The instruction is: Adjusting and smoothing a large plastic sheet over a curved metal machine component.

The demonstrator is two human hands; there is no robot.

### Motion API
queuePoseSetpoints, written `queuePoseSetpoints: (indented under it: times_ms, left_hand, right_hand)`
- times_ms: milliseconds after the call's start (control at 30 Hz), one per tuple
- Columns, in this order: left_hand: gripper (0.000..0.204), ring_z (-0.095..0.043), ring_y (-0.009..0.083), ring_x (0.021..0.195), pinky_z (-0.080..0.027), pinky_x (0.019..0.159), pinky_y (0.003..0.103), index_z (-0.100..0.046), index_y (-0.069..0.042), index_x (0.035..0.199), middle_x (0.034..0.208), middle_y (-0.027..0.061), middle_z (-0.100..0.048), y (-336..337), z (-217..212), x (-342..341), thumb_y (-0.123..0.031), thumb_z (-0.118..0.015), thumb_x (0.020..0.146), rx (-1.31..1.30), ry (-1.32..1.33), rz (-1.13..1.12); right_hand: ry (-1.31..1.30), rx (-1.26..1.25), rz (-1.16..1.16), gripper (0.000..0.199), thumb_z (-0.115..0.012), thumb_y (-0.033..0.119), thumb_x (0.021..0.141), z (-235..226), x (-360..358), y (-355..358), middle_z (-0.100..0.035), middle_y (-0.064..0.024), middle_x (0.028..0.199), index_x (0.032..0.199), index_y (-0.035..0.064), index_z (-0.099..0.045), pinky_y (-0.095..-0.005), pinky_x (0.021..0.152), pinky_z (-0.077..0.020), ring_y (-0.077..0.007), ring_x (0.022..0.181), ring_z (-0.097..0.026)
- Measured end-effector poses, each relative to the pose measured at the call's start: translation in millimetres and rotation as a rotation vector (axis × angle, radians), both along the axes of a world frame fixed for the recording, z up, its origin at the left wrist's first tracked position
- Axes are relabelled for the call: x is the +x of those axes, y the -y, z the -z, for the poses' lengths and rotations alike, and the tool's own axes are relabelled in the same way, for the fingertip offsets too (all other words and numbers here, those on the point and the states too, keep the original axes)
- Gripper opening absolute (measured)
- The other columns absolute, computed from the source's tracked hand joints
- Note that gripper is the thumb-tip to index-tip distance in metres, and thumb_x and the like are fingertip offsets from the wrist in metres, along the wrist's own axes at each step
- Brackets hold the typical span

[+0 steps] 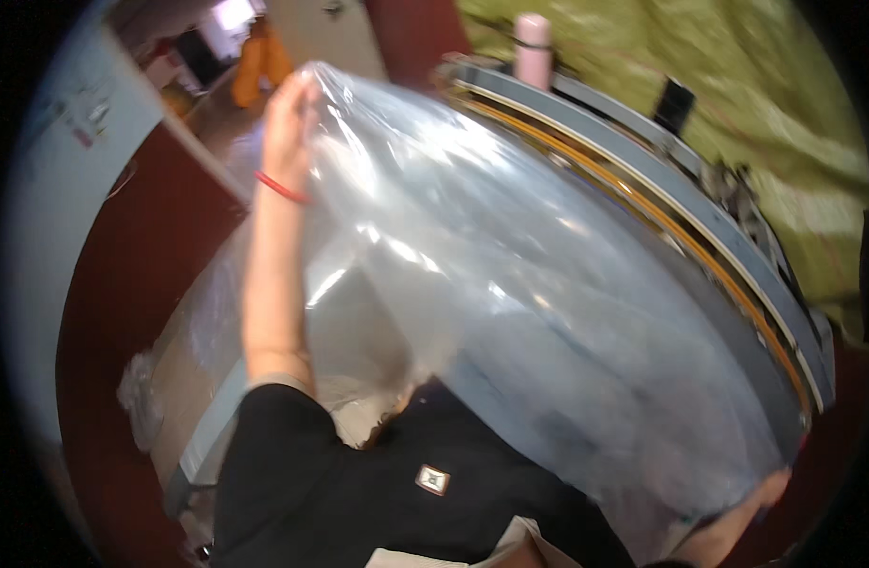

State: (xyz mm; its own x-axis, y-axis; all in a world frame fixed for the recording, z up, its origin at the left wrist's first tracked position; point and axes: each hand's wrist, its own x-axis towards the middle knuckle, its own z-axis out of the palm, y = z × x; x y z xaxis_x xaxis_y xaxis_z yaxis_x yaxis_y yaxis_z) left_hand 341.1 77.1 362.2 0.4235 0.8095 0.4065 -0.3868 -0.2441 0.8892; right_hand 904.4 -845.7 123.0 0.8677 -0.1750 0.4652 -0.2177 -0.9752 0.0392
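Clear plastic bag [510, 312] stretched eleven-to-five o'clock — left hand [287, 118] pinches the far corner, right hand [761, 492] grips the near one.

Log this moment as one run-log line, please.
left hand: grips clear plastic bag edge, raised | right hand: holds bag's lower corner | bag: stretched wide over grey table | pink bottle: upright behind
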Motion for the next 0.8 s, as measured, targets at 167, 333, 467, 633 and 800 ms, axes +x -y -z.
queuePoseSetpoints:
  times_ms: [167, 333, 467, 633, 800]
  left_hand:
    - [0.024, -0.056, 0.0248, 0.085, -0.044, 0.075, 0.029, -0.059, -0.005, 0.095, 0.094, 0.0102, -0.060, 32, -23, 89, -0.004, -0.058, 0.071, 1.375, -0.647, -0.832]
    - [0.063, -0.014, 0.0327, 0.128, -0.019, 0.101, 0.043, -0.028, -0.012, 0.132, 0.137, 0.0119, -0.023, 147, 101, 162, -0.019, -0.056, 0.076, 1.253, -0.966, 0.525]
    - [0.056, -0.028, 0.0324, 0.123, -0.025, 0.100, 0.039, -0.035, -0.010, 0.127, 0.133, 0.0163, -0.030, 38, 190, 116, -0.026, -0.055, 0.077, 1.133, -1.129, 0.132]
    - [0.033, -0.050, 0.0317, 0.096, -0.041, 0.082, 0.038, -0.053, -0.005, 0.103, 0.106, 0.0141, -0.053, 102, 139, 176, -0.024, -0.057, 0.076, 0.976, -1.248, 0.128]
    - [0.024, -0.047, 0.0268, 0.100, -0.042, 0.076, 0.034, -0.057, -0.005, 0.088, 0.091, 0.0085, -0.057, 113, 135, 250, -0.016, -0.065, 0.068, 1.511, -0.669, -0.398]
  right_hand:
    - [-0.032, 0.041, 0.212, 0.039, -0.031, 0.041, 0.088, -16, -11, -67, -0.058, -0.0169, 0.097, 0.103, 0.0116, -0.052, -0.0477, 0.069, -0.0437, -0.0373, 0.088, -0.055]
    - [-0.030, 0.077, 0.245, 0.038, -0.032, 0.039, 0.088, -32, -37, -64, -0.059, -0.0174, 0.090, 0.096, 0.0088, -0.052, -0.0477, 0.066, -0.0437, -0.0373, 0.084, -0.056]
    - [-0.006, 0.089, 0.181, 0.037, -0.032, 0.039, 0.088, -37, -39, -78, -0.060, -0.0174, 0.089, 0.095, 0.0085, -0.053, -0.0477, 0.066, -0.0438, -0.0375, 0.084, -0.056]
    - [-0.011, 0.022, 0.220, 0.038, -0.032, 0.040, 0.088, -31, -37, -54, -0.060, -0.0173, 0.088, 0.094, 0.0090, -0.053, -0.0479, 0.065, -0.0438, -0.0377, 0.082, -0.056]
    - [-0.043, 0.064, 0.255, 0.039, -0.031, 0.041, 0.088, -34, -37, -69, -0.059, -0.0167, 0.091, 0.095, 0.0095, -0.053, -0.0469, 0.067, -0.0437, -0.0371, 0.085, -0.055]
